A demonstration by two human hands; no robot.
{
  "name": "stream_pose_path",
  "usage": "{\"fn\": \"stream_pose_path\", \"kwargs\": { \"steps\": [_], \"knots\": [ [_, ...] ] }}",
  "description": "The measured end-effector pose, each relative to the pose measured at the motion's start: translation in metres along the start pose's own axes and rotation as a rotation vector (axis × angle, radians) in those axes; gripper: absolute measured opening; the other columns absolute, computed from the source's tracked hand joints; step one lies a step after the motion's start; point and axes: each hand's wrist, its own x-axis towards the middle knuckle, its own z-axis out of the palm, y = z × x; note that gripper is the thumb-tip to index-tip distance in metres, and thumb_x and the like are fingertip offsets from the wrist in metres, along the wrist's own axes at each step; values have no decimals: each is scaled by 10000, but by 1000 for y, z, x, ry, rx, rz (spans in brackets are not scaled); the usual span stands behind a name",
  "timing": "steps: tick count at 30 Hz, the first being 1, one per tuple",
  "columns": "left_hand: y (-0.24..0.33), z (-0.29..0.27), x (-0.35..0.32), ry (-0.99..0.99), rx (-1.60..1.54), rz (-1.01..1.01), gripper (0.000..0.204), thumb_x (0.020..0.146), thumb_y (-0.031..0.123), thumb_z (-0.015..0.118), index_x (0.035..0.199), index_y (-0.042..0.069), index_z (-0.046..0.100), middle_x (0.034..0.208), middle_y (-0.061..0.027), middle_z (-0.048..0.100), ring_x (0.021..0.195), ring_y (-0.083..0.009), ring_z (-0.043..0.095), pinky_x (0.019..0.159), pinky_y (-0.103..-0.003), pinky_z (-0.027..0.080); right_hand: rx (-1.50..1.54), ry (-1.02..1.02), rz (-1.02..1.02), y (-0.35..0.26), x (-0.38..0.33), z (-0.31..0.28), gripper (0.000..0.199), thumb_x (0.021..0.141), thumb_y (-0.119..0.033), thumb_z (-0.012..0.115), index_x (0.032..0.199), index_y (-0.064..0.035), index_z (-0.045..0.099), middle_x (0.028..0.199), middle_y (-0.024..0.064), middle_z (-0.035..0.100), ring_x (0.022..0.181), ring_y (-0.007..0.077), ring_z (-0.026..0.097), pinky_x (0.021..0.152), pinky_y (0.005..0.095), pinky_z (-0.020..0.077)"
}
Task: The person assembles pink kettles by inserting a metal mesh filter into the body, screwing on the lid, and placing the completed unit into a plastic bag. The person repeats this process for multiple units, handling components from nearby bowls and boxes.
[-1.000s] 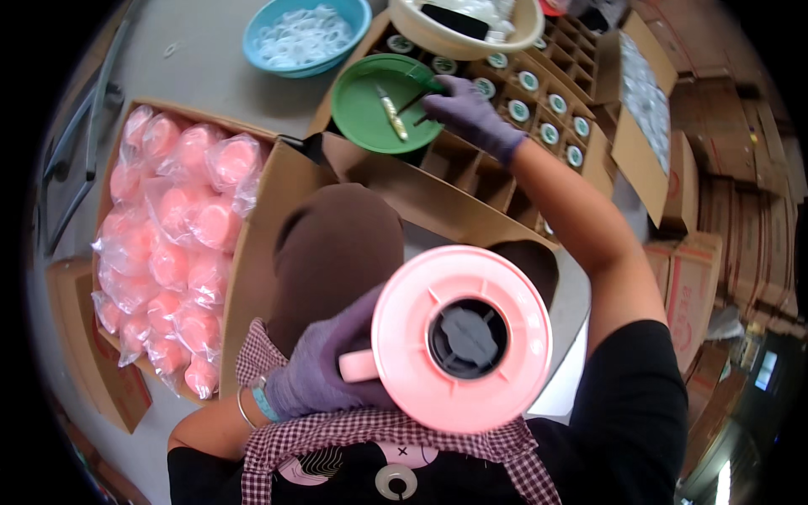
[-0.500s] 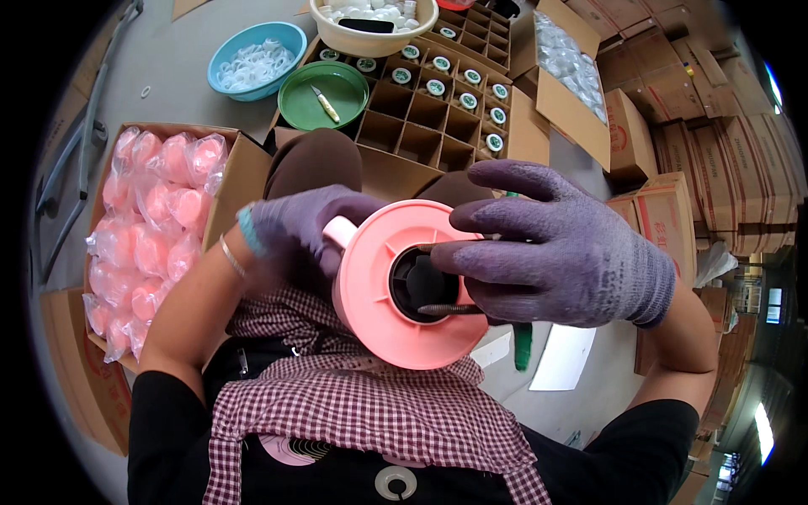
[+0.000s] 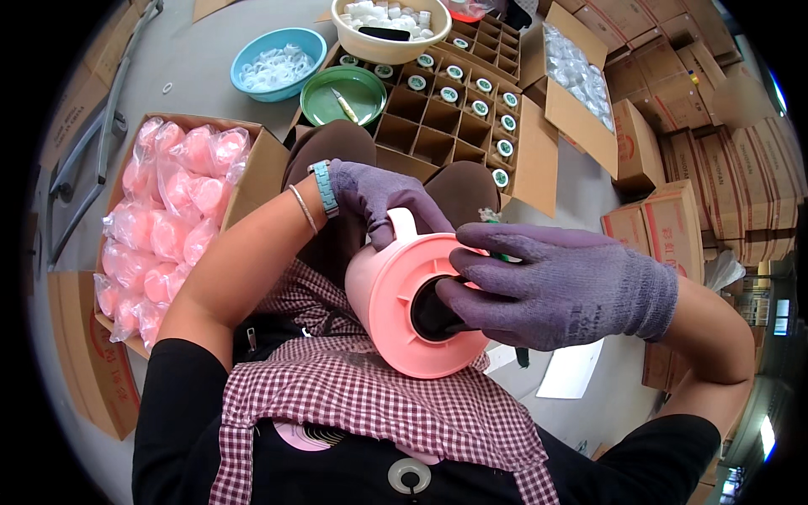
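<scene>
A pink handled jug (image 3: 389, 337) lies tilted over my lap, its round ribbed end and dark central opening (image 3: 427, 311) facing up toward me. My left hand (image 3: 383, 200), in a purple-grey glove, is closed on the jug beside its handle (image 3: 402, 225). In the matching glove, my right hand (image 3: 560, 290) has its fingers curled over the opening, around a green-handled tool (image 3: 523, 357). Only bits of green show past the fingers; the tool's working end is hidden now, though two ridged metal prongs showed in the opening earlier.
Left stands a carton of bagged pink parts (image 3: 168, 227). Ahead are a blue basin (image 3: 316, 63) of translucent rings, a green dish (image 3: 316, 105) with a knife (image 3: 345, 105), a cream basin (image 3: 345, 34), and a divided carton (image 3: 433, 147) with green-and-white-topped items. Stacked cartons (image 3: 736, 181) line the right.
The jug has tilted, showing more of its side and handle. My left hand sits higher around it. My right fingers have moved further over the opening, covering the prongs.
</scene>
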Motion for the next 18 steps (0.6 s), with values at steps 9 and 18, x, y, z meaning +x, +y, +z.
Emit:
{"fn": "stream_pose_path", "kwargs": {
  "steps": [9,18],
  "knots": [
    [-15,84,-34,909,194,216,936,807,439,840,1527,-2,438,1448,-121,602,1327,-197,550,1116,-356,425,723,18,1091,45,-20,40,270,917,-271,695,920,-2,669,740,122,695,649,260,701,626,363,546],
    [-19,133,-62,1410,-292,445,1011,767,278,896,1560,9,329,1482,-152,504,1369,-239,487,1141,-367,398,1226,672,1182,173,37,94,292,1057,-308,570,960,-40,632,794,59,661,663,138,645,575,275,512]
  ]
}}
